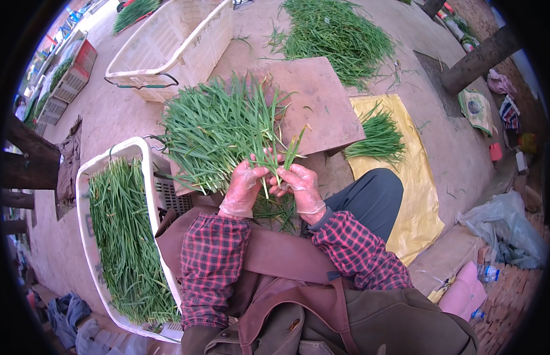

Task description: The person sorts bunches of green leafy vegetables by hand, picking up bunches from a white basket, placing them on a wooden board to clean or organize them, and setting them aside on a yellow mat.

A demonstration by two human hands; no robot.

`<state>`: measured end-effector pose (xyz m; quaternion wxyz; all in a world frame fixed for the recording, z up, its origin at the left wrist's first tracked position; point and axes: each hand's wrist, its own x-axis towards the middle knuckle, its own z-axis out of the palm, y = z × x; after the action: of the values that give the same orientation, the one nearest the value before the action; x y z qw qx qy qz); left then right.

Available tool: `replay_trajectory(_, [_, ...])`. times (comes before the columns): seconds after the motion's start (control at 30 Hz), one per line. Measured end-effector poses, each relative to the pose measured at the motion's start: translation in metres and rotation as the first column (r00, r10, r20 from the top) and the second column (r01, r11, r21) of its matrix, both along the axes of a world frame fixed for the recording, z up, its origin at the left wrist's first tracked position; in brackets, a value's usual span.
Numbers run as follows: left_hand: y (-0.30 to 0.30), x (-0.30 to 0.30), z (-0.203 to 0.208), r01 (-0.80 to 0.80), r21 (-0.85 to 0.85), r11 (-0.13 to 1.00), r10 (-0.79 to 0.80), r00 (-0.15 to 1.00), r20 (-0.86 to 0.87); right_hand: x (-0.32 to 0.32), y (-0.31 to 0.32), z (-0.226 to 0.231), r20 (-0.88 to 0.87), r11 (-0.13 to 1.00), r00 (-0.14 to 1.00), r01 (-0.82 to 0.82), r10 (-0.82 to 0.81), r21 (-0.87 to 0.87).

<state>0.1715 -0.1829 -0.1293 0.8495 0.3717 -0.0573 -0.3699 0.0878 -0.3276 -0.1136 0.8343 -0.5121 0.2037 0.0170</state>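
My left hand (244, 184), in a thin clear glove, is closed around a few Chinese chives (263, 158), their green tips pointing away from me. Just beside it, my right hand (301, 186), gloved likewise, pinches a short cluster of chives (293, 150) with some yellowish blades. Both hands meet over the near edge of a reddish low board (325, 100). A large loose pile of chives (207, 127) covers the left part of that board, pale stems toward me. Some fallen chive bits (275, 212) show below my hands.
A white plastic crate (82, 207) packed with chives stands at my left. Beyond the board is another white crate (198, 62). A chive bundle (378, 136) lies on a yellow sack (414, 195) at right; a chive heap (337, 41) spreads farther off. A wooden post (482, 59) leans at far right.
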Motion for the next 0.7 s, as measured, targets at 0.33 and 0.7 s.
replay_trajectory(0.33, [0.002, 0.000, -0.007, -0.087, 0.094, 0.992, 0.086, 0.996, 0.006, -0.003, 0.004, 0.002, 0.003, 0.998, 0.998, 0.060, -0.060, 0.003])
replay_trajectory(0.7, [-0.004, 0.001, 0.008, -0.378, 0.318, 0.870, 0.301, 0.916, 0.263, -0.030, -0.031, -0.051, -0.155, 0.934, 0.930, 0.302, -0.333, -0.192])
